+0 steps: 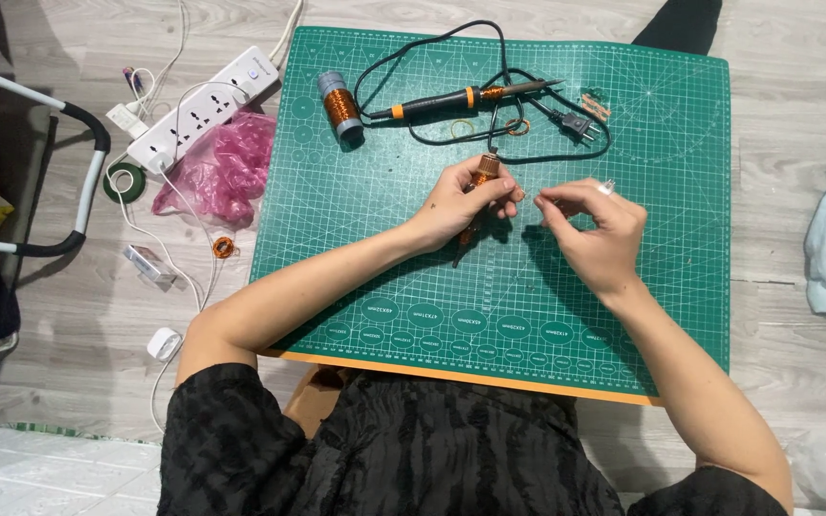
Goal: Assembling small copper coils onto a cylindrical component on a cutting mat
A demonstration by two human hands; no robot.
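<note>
winding fine wire onto a small copper-coloured coil over the green cutting mat
left hand grips the small copper-wound coil closed; right hand pinches what seems a thin wire, best kept taut and level between them.

Dark green cutting mat printed with a pale grid, edged in orange. Between the left hand's fingers, a copper-orange coil. Beyond the fingertips, a black soldering iron with orange bands and a copper wire spool with grey ends. Left of them, a crumpled pink bag and white power strip.
</note>
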